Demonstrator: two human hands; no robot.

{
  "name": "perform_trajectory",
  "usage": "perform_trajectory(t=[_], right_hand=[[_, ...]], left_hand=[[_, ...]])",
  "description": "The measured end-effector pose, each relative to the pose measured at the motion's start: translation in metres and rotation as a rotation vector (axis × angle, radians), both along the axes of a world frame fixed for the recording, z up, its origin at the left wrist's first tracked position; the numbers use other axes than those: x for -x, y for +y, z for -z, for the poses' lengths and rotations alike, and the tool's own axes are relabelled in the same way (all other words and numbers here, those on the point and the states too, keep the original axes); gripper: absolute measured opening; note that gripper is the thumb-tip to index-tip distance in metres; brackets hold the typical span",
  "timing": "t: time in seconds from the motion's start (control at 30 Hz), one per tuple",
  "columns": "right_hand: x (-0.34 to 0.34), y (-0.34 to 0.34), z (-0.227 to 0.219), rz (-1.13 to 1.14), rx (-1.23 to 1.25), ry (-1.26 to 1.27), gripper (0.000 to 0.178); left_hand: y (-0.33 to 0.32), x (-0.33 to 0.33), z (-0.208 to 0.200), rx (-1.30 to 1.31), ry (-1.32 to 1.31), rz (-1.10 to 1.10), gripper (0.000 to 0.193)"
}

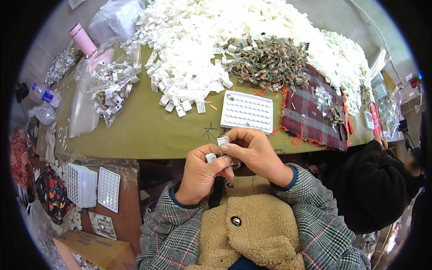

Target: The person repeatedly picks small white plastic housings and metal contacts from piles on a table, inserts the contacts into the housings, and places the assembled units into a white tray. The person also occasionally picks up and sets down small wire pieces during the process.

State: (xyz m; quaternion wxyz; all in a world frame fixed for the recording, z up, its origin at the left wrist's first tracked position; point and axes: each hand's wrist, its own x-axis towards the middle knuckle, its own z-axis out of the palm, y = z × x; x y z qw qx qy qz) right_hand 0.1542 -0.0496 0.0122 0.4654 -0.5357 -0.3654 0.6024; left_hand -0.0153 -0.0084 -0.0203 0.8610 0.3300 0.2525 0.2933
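Over the table's front edge my two hands meet. My right hand [254, 154] pinches a small white square plastic casing [223, 141] between thumb and fingers, its hollow side facing up. My left hand [200, 173] is closed, with another small white plastic casing [210, 157] held against its fingers. The left fingertips touch the right ones; whatever lies between them is hidden. Just beyond my hands is a white tray [247, 110] with rows of small hollows and a few small parts in it.
A large heap of white casings [189, 58] covers the table's far side. Beside it lie a tangle of brown wired parts [272, 63] and a plaid cloth [299, 108]. Bagged parts [112, 85] stand left, stacked trays [82, 184] lower left. A person in black [369, 184] sits right.
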Motion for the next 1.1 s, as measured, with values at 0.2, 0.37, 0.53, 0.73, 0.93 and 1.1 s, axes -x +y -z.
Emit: perform_trajectory(t=[0.2,0.37,0.53,0.73,0.93,1.1], right_hand=[[-0.017,-0.009,-0.003,-0.061,-0.705,-0.639,0.019],[-0.034,-0.021,-0.004,0.031,-1.161,-0.968,0.038],[-0.070,-0.044,-0.001,-0.006,-1.275,-1.207,0.028],[-0.103,-0.066,0.016,0.226,-1.174,-1.096,0.024],[-0.215,-0.075,0.034,0.729,-0.379,-1.104,0.012],[-0.227,-0.062,0.055,0.651,-0.327,-1.346,0.007]], left_hand=[[-0.001,-0.004,0.017,0.359,-0.366,0.176,0.027],[0.000,-0.023,0.014,0.464,-0.346,0.259,0.025],[-0.005,-0.055,-0.002,0.450,-0.215,0.325,0.020],[-0.013,-0.093,-0.005,0.522,-0.113,0.363,0.022],[-0.020,-0.109,-0.002,0.359,-0.058,0.386,0.030],[-0.018,-0.111,-0.004,0.339,-0.027,0.400,0.027]])
